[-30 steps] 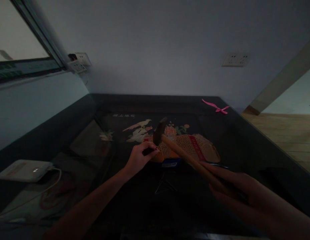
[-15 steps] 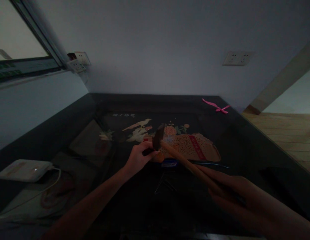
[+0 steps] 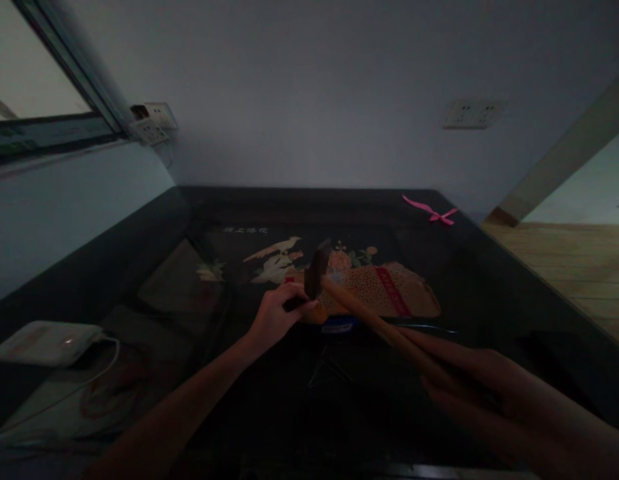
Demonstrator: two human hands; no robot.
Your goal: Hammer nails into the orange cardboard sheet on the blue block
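Note:
My right hand (image 3: 482, 393) is wrapped round the wooden handle of a hammer (image 3: 369, 315), which reaches up and left across the middle of the table. Its dark head (image 3: 316, 270) comes right up to the fingertips of my left hand (image 3: 282, 310). Those fingers are pinched together, and whatever they hold is hidden behind the head. Under the hammer lies a tan, dark-dotted pad (image 3: 362, 290) with a red band. An orange piece (image 3: 316, 313) and a blue item (image 3: 339, 325) sit at its near edge, close to my left fingertips.
Thin wire-like pieces (image 3: 323, 370) rest on the dark tabletop (image 3: 269, 413). A pink ribbon (image 3: 434, 213) lies at the far right corner. To the left is a white device (image 3: 49, 343) with a cable. Wall sockets (image 3: 472, 113) are behind the table.
The view has shifted very slightly. The hammer head stays beside my left fingertips, and my right hand sits marginally further right on its handle side. Nothing was let go.

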